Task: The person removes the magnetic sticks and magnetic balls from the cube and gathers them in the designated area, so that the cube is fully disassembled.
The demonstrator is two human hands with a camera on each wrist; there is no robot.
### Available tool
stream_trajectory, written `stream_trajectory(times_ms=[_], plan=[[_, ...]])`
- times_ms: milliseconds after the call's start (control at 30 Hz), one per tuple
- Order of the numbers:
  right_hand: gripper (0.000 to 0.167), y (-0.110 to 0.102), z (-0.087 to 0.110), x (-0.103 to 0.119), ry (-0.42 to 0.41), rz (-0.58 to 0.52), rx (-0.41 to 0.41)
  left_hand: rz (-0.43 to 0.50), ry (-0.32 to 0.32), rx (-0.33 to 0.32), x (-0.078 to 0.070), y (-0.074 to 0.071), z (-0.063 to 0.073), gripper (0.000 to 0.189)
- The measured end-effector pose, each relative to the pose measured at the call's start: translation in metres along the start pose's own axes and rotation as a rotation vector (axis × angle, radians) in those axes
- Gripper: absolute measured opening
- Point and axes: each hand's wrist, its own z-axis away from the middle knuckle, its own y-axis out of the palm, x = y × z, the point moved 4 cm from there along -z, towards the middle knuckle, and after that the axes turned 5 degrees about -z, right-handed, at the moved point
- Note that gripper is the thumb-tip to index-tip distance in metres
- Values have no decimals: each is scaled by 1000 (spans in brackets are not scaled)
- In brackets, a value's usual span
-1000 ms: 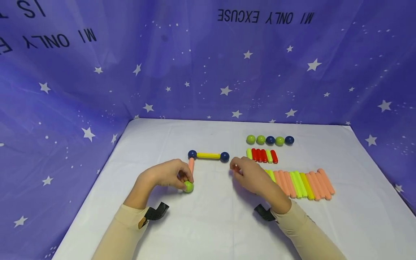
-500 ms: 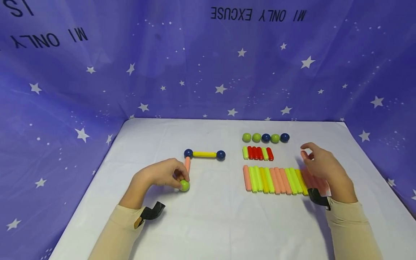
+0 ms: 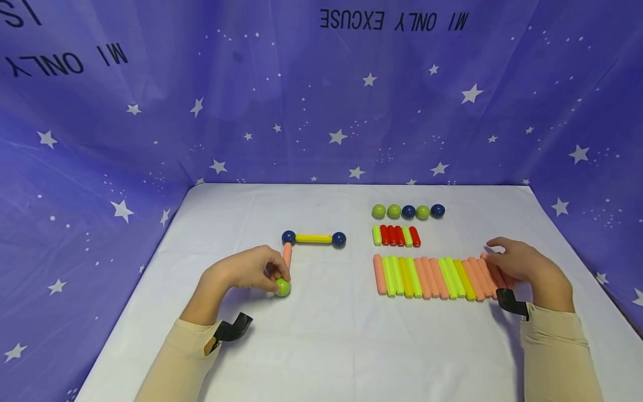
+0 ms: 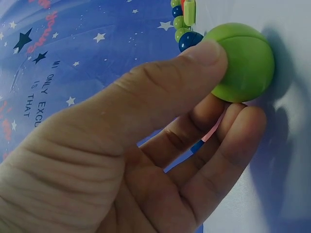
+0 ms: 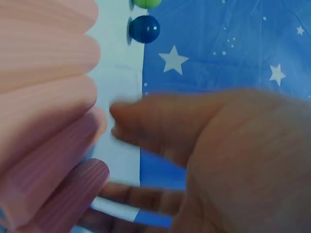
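My left hand (image 3: 248, 271) pinches a green ball (image 3: 284, 288) between thumb and fingers, low over the white cloth. Behind the ball runs a pink stick (image 3: 287, 255), its far end at a dark blue ball (image 3: 288, 238). From there a yellow stick (image 3: 313, 239) leads right to a second blue ball (image 3: 339, 239). At the right end of a row of long sticks, my right hand (image 3: 527, 262) spreads its thumb and fingers around the last pink sticks (image 5: 80, 191). In the right wrist view the thumb is apart from them; the lower fingers are partly hidden behind the end stick.
Several green and blue balls (image 3: 409, 211) line up at the back right. In front of them lie short red and yellow-green sticks (image 3: 391, 235), then the long pink, yellow and yellow-green sticks (image 3: 426, 277). A purple starry curtain (image 3: 301, 100) borders the white table (image 3: 341, 346).
My right hand has travelled from beside the right blue ball to the right end of the long sticks and lowered there. The left hand keeps its pinch on the green ball.
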Motion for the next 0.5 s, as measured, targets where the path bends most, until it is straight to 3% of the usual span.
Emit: stream_trajectory(times_ms=[133, 333, 500], plan=[[45, 4, -4, 7, -81, 6, 5, -9, 4, -3, 1, 0, -1, 22], [43, 7, -3, 7, -36, 5, 49, -16, 6, -4, 2, 0, -2, 23], [57, 5, 3, 13, 10, 17, 63, -14, -4, -5, 1, 0, -1, 23]])
